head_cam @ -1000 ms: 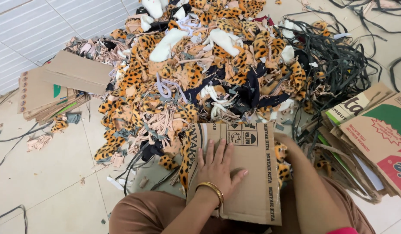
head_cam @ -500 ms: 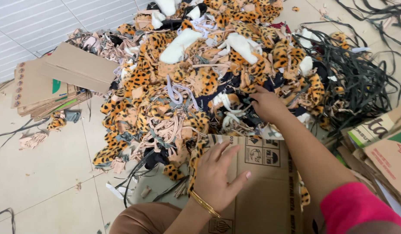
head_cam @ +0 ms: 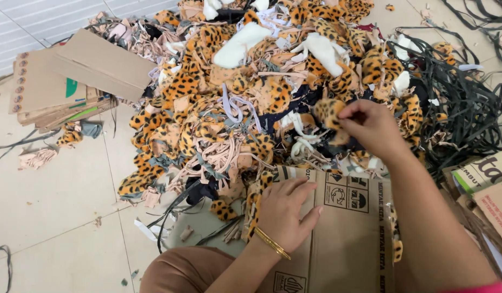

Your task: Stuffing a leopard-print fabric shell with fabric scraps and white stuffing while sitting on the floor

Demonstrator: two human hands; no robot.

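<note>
hands point(head_cam: 370, 127) on leopard scrap point(head_cam: 329, 111), cardboard point(head_cam: 348, 239)

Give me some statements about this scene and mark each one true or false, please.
1. The left hand lies flat on a cardboard sheet. True.
2. The right hand pinches a leopard-print scrap. True.
3. The right hand rests on the floor tiles. False: it is above the scrap pile.
4. The left wrist wears a gold bangle. True.
5. The black straps lie left of the pile. False: they lie on its right.
</note>
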